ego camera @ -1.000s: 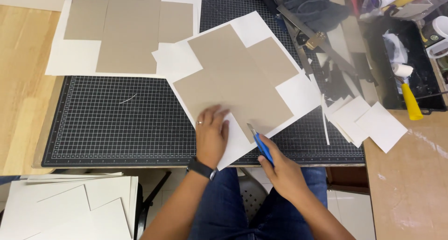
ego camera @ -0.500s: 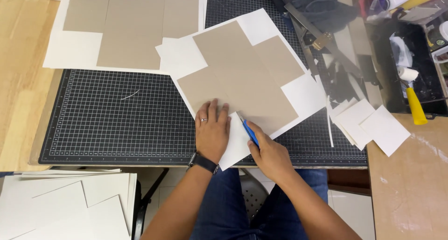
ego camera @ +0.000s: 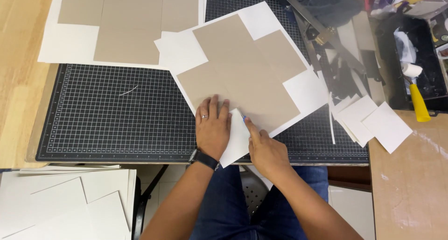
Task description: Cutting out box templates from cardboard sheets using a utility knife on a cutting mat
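1. The black cutting mat (ego camera: 116, 114) with the white grid is lying across the wooden table (ego camera: 18, 81), and it is carrying all the sheets.
2. On the mat, the white sheet with a brown cross-shaped card (ego camera: 247, 76) glued on it is lying tilted, with its near corner hanging a little over the mat's front edge. A second sheet of the same kind (ego camera: 126, 25) is resting behind it, to the left.
3. The left hand (ego camera: 213, 128) is lying flat, fingers spread slightly, and is pressing the sheet down near its lower corner.
4. The right hand (ego camera: 263, 149) is closing around a thin blue knife (ego camera: 244, 118); only the tip is showing, touching the white corner just beside the brown card's edge.
5. The step in hand seems to be the trimming of the white corner. The next move probably is needing a steady pull along the card's edge, with the left fingers kept away from the blade.
6. Small white offcuts (ego camera: 373, 123) are lying at the right, well apart from both hands.
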